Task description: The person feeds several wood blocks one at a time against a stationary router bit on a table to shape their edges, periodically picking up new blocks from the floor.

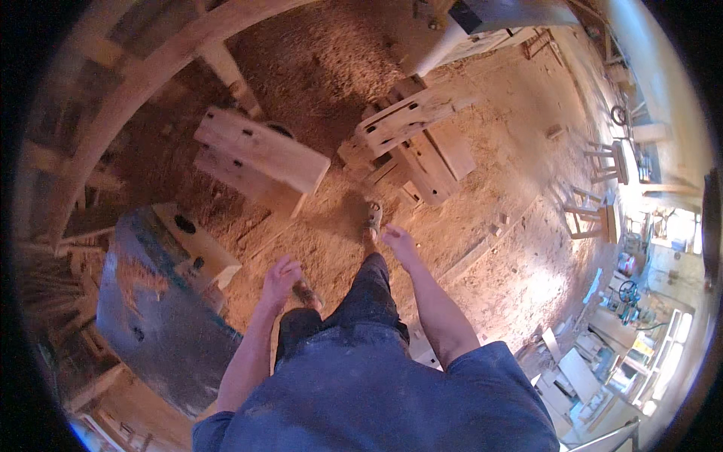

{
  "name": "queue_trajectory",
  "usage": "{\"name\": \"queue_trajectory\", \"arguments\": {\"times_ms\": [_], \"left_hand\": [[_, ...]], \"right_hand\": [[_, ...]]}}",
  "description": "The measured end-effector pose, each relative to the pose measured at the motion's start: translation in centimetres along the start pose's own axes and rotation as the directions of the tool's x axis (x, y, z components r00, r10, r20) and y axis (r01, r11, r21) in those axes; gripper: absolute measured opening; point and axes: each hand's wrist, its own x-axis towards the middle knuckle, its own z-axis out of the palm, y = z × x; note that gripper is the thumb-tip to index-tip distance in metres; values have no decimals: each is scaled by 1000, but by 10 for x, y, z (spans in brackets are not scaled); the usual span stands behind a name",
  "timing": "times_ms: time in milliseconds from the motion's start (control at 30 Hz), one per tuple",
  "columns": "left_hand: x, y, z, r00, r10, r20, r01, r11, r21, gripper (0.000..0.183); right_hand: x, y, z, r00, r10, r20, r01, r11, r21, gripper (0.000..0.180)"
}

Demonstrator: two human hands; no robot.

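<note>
My left hand (281,279) hangs at my left side with its fingers loosely bent and nothing in it. It is nearest to a worn grey metal machine table (169,333), on which a wooden piece with dark holes (206,246) lies. My right hand (400,243) is held out above the floor near my foot, also holding nothing, its fingers loosely curled. Ahead of it stands a pile of wooden pieces with slots cut in them (390,121). To the left of that pile, stacked wooden pieces with dark holes (265,150) stand in half shadow.
Sawdust covers the floor (497,152). A long board (480,248) and small offcuts (497,229) lie to the right. Two wooden stools (607,223) stand farther right, near a cluttered area of boards and tools (582,373). A large wooden beam (135,93) curves across the upper left.
</note>
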Motion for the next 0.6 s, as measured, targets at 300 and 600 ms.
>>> {"name": "queue_trajectory", "arguments": {"times_ms": [300,600], "left_hand": [[184,89,166,980,-164,115,197,897,-395,93],[321,116,245,946,-287,-152,104,711,-696,88]], "right_hand": [[203,-54,-242,956,28,-291,60,956,287,41],[389,-168,-385,877,-302,-374,305,951,-53,62]]}}
